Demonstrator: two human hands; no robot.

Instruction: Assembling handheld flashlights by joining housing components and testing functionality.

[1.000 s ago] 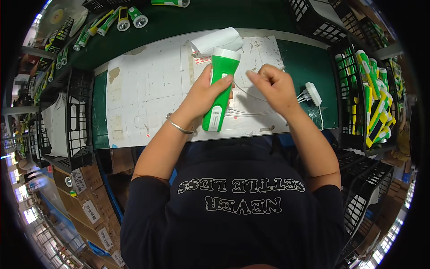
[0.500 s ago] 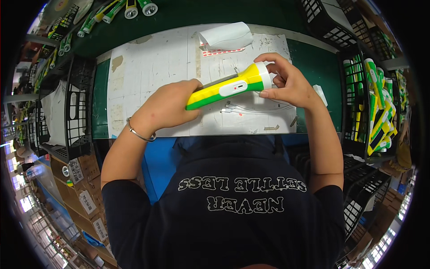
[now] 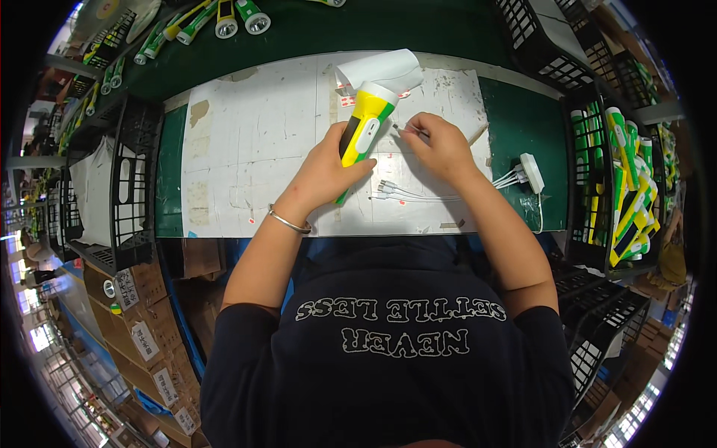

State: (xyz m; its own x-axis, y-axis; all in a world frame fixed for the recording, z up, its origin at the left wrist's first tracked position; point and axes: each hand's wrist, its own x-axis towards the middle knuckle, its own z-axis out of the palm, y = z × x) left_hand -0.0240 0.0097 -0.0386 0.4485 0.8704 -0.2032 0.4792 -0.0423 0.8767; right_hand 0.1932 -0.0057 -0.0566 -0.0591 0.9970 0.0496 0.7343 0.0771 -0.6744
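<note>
A yellow and green flashlight with a white head ring is gripped round its handle by my left hand. It stands tilted, its head toward the far side, and its white side panel faces right. My right hand is just right of the flashlight, thumb and fingers pinched on a charging cable whose small plug points at the panel. Plug and flashlight are apart. Below, several white charging cables lie on the white work sheet, running under my right forearm to a white charger block.
A curled white paper sheet with red-dotted stickers lies behind the flashlight. More flashlights lie at the far left of the green table. A black crate stands at left; another crate and a pile of flashlights are at right.
My left hand has turned the flashlight more upright, head away from me. My right hand has left the head ring, moved down and left, and pinched a cable. The charger block has come into sight.
</note>
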